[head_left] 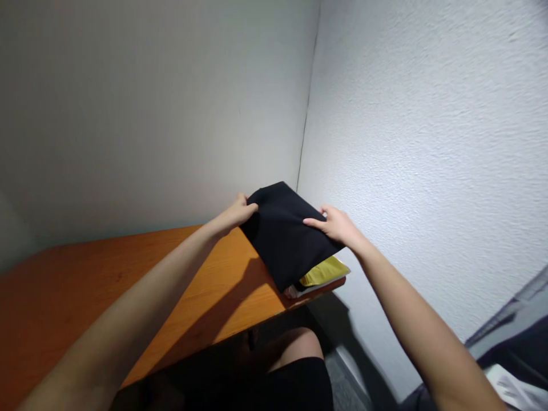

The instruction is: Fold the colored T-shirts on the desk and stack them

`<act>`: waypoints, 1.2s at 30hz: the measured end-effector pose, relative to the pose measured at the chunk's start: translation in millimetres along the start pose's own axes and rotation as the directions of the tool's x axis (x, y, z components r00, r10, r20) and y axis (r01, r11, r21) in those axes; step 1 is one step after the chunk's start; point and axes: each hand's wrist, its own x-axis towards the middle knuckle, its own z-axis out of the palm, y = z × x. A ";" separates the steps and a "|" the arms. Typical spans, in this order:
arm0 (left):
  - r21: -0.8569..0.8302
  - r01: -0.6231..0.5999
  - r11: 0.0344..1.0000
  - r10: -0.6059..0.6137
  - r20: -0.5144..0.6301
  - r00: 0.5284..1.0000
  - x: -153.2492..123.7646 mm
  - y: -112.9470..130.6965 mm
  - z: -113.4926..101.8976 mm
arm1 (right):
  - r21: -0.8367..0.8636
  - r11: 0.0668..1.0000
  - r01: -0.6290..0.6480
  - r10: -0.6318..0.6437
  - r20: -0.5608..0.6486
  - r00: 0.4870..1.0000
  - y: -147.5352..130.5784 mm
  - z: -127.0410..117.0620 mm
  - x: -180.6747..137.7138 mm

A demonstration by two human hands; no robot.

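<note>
A flat black piece that looks like folded cloth or a soft sleeve (289, 237) is held between my two hands at the table's right end. My left hand (243, 211) pinches its left edge, thumb on top and fingers underneath. On the opposite edge, my right hand (331, 224) grips with the thumb laid over the top; the other fingers are partly hidden behind it. Beneath the black piece, a yellow packet (325, 270) sticks out over something white at the table corner. Most of that pile is covered by the black piece.
An orange-brown wooden table (180, 285) runs to the left along the back wall (171, 114). A white textured wall (428, 142) rises close on the right. My knee (302, 344) is below the front edge. A white object (514, 391) and dark fabric lie at lower right.
</note>
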 end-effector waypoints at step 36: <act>0.474 -0.375 0.797 0.372 0.104 0.922 -69.0 -50.1 188.0 | -0.224 0.974 0.024 0.057 0.346 0.936 57.7 142.8 -40.7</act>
